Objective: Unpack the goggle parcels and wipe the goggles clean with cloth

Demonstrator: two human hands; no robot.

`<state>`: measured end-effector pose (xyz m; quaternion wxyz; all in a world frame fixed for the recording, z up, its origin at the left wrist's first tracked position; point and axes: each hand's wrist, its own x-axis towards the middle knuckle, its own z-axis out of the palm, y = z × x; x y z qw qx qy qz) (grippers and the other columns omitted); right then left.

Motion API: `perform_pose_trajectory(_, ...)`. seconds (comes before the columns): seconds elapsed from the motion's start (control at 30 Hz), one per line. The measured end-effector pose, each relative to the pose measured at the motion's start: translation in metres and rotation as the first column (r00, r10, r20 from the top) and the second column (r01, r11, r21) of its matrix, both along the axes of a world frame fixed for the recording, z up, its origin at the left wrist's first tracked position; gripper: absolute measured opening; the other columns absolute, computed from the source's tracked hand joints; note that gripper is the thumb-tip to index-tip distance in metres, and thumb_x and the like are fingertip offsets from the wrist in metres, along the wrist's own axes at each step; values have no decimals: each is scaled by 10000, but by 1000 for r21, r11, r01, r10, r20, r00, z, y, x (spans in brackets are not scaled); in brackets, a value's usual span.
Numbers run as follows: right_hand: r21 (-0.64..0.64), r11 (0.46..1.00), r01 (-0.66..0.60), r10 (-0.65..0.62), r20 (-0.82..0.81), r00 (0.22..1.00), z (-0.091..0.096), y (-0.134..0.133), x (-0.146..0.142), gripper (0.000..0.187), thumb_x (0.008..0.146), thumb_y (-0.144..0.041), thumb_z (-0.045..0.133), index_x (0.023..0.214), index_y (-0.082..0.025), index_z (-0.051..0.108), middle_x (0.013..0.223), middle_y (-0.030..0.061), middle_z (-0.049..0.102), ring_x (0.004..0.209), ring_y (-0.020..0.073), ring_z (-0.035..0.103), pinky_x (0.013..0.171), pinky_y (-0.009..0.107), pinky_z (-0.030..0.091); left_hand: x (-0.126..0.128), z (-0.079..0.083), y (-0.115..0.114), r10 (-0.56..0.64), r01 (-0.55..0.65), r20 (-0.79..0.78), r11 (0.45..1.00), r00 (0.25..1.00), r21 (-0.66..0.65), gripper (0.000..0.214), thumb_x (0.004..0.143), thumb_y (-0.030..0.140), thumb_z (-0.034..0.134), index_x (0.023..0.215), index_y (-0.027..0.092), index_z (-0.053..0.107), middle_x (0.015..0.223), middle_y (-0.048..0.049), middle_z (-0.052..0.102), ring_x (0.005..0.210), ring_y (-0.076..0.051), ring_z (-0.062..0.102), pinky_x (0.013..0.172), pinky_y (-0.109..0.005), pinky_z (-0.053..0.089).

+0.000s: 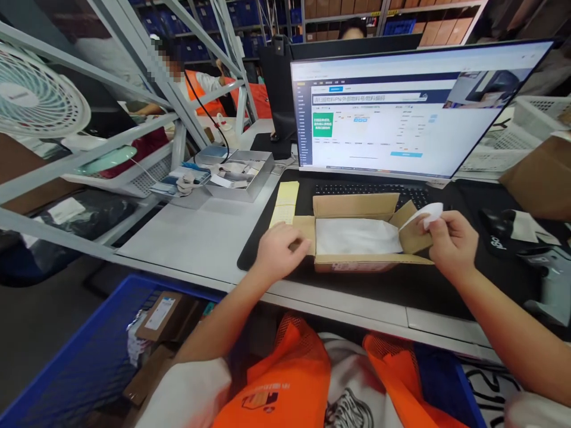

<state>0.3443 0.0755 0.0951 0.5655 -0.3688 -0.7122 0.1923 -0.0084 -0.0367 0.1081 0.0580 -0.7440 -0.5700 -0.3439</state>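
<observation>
An open cardboard box [357,265] sits on the black desk mat, its flaps folded out. Soft white wrapping [357,235] fills it; whatever lies beneath is hidden. My right hand [454,242] is closed at the box's right end, pinching a raised white end piece [430,214] between thumb and fingers, close to the right flap. At the opposite end, my left hand [282,251] curls at the left flap [306,230], thumb in front, with the other fingertips partly hidden. Just behind that hand lies a pad of yellow slips [286,201].
A keyboard [370,192] and a lit monitor [379,119] stand behind the box. To the left is a grey tray [250,189] of small items. A black scanner [495,223] lies at right. Below the desk is a blue crate [111,309]. Another person [200,89] works beyond the metal frame.
</observation>
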Motion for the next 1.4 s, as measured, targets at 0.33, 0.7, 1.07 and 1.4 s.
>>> perform_pose_trajectory(0.33,-203,978,40,-39,9,999,-6,3,24,368,923,-577,669,850,-217,652,728,26,706,666,192,677,657,317,550,58,78,82,-297,-121,-630,838,717,-532,410,903,498,592,1046,135,717,996,-168,770,915,-339,726,710,-384,501)
perform_pose_trajectory(0.7,99,990,-98,75,221,972,89,25,-7,245,935,-453,641,803,-248,616,973,73,708,946,255,676,884,421,552,42,110,84,-248,116,-278,902,928,-417,174,874,311,561,856,200,694,955,-64,729,874,-225,660,722,-317,448)
perform_pose_trajectory(1.07,-141,893,-427,450,278,849,86,31,-15,267,945,-473,654,855,-236,738,1093,54,736,986,257,686,895,385,524,74,160,112,-249,246,258,968,933,43,417,790,502,805,1066,244,628,1002,8,641,1034,-256,711,855,-421,601)
perform_pose_trajectory(1.4,-185,882,-434,458,115,881,93,36,26,271,875,-492,754,800,-232,728,937,33,718,825,195,640,744,315,498,95,145,142,-275,241,263,958,925,155,597,818,587,773,1271,256,569,1045,-27,624,1019,-291,735,836,-488,608)
